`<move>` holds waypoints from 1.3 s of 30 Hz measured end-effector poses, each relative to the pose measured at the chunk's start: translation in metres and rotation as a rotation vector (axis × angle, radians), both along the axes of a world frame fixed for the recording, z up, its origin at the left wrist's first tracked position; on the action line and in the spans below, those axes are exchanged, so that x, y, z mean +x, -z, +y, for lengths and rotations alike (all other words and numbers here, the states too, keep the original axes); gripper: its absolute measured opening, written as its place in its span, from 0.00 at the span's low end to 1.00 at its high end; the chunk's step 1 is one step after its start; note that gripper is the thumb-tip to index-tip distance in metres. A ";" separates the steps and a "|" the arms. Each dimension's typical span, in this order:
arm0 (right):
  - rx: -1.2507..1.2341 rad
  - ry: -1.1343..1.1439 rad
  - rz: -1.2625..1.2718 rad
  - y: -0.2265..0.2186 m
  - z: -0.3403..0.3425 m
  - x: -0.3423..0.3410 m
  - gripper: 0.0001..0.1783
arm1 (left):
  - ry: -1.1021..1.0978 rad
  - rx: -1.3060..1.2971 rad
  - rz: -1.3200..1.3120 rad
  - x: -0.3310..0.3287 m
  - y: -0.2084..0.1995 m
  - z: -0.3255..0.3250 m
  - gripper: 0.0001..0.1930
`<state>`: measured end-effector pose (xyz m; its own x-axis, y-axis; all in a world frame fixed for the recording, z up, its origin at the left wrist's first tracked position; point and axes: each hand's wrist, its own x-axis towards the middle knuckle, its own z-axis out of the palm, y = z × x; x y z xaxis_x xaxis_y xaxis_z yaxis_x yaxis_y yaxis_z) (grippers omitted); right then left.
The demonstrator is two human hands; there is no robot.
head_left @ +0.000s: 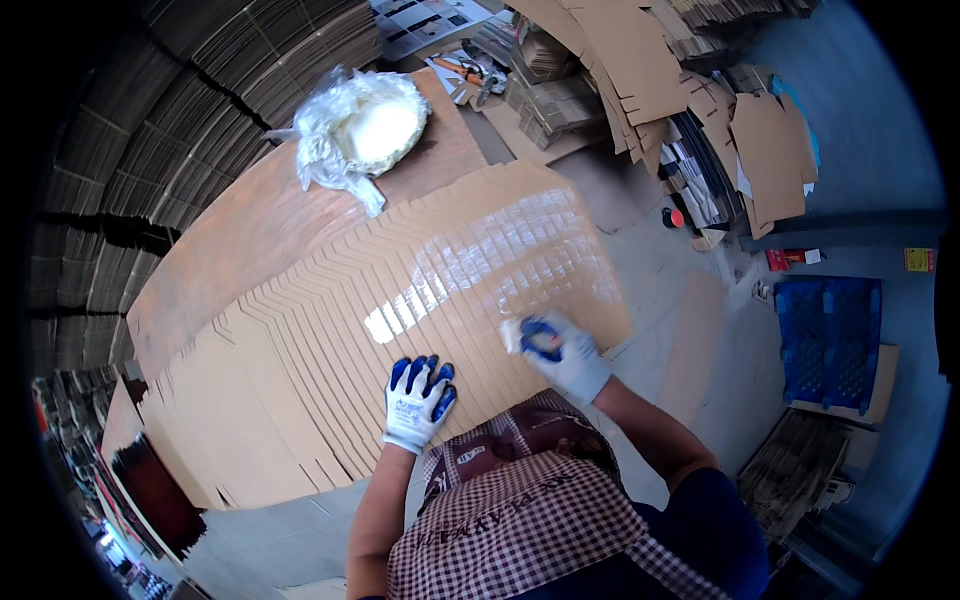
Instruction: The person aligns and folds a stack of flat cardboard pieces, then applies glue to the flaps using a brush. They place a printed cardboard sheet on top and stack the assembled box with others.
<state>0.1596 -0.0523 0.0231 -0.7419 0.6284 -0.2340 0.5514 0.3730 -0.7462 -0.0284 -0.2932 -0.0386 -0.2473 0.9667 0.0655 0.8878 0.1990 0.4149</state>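
Stacks of folded cardboard [130,130] stand along the left side of the room, and beside them is a wooden bench [220,270], whose far left part is bare. On its near side lie many overlapping cardboard sheets [260,390], spread like a fan from the left end to the right end, so that the bench's near edge is hidden under them. As I judge, the work is somewhere in its middle: a shiny white coat [450,265] covers the strips from about the centre toward the right end, mostly on the far side, while the left strips and the near margin look dry and uncoated, and these seem to be left. Long axis of the whole row goes from the near left to the far right, looking a little bent through the lens; the single strips lie across it, their far ends leaning left and their near ends right. Near the bench's far edge sits a plastic-wrapped bowl [350,122] with white paste [385,130] inside. The gloved left hand [415,403] rests palm down on the near margin, its fingers a little spread and holding nothing. The gloved right hand [566,356], its fingers curled, grips a small white pad [511,336] over the right part of the sheets; this pad is too blurred to tell its exact kind.
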 end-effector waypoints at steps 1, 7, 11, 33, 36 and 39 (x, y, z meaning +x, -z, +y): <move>0.027 -0.115 -0.016 -0.002 -0.012 -0.005 0.23 | -0.005 0.011 -0.001 0.001 0.001 0.001 0.19; 0.386 0.135 -0.395 0.001 0.014 0.014 0.22 | -0.016 0.023 -0.056 -0.003 -0.003 -0.007 0.19; 0.108 0.217 0.067 -0.022 -0.023 -0.036 0.20 | 0.007 0.177 -0.299 -0.020 -0.019 -0.022 0.20; -0.250 0.009 0.332 0.006 -0.194 -0.274 0.21 | -0.671 0.096 0.139 -0.178 -0.010 -0.197 0.19; 0.053 -0.130 0.086 0.003 -0.197 -0.302 0.22 | -0.691 0.063 0.146 -0.178 -0.009 -0.201 0.20; 0.155 -0.165 -0.007 -0.016 -0.196 -0.312 0.24 | -0.697 0.052 0.147 -0.177 -0.008 -0.205 0.20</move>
